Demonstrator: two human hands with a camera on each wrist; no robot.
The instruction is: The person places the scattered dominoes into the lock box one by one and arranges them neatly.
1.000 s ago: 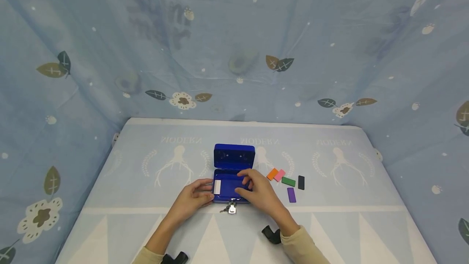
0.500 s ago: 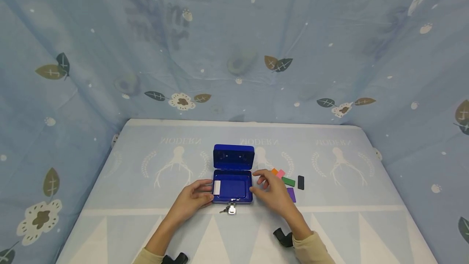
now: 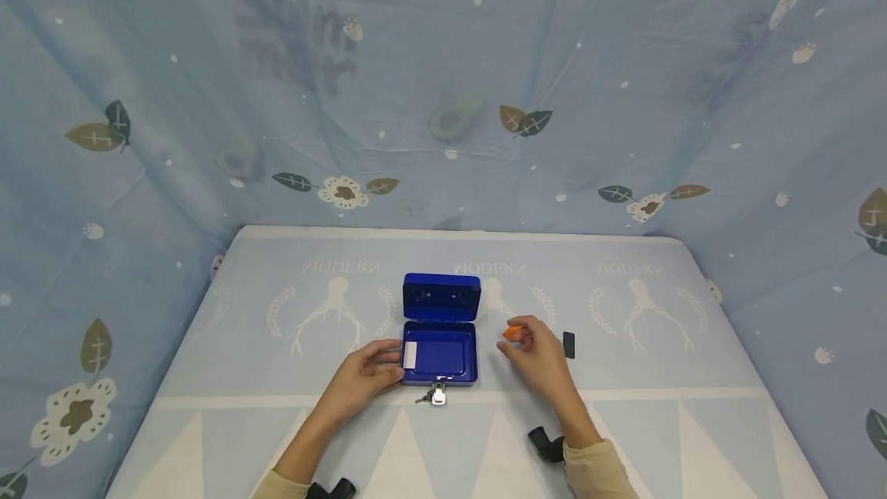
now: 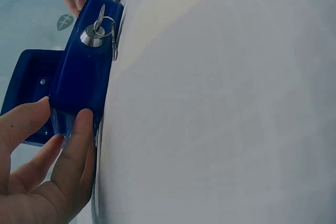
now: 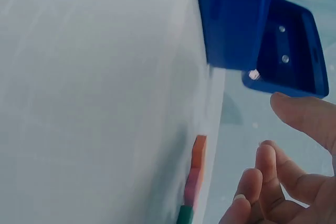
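Note:
A blue cash box (image 3: 476,356) stands on the table with its lid (image 3: 441,296) raised. Keys on a ring hang from the silver lock (image 4: 93,36) on its front. My left hand (image 3: 362,374) rests its fingertips against the box's left end, as the left wrist view shows too. To the right of the box, my right hand (image 3: 539,354) hovers over small flat coloured blocks, thumb and fingers apart, holding nothing. Below it in the right wrist view lie an orange block (image 5: 199,153), a pink block (image 5: 192,186) and a green block (image 5: 185,215).
A white label (image 3: 411,355) lies inside the box at the left. Beyond the right hand sits a black block (image 3: 569,345). The pale patterned table (image 3: 277,368) is bounded by blue printed curtains (image 3: 443,83) at the back and sides.
My right hand has moved right, from over the box's interior to above the coloured blocks, covering most of them in the head view. The left hand stays at the box.

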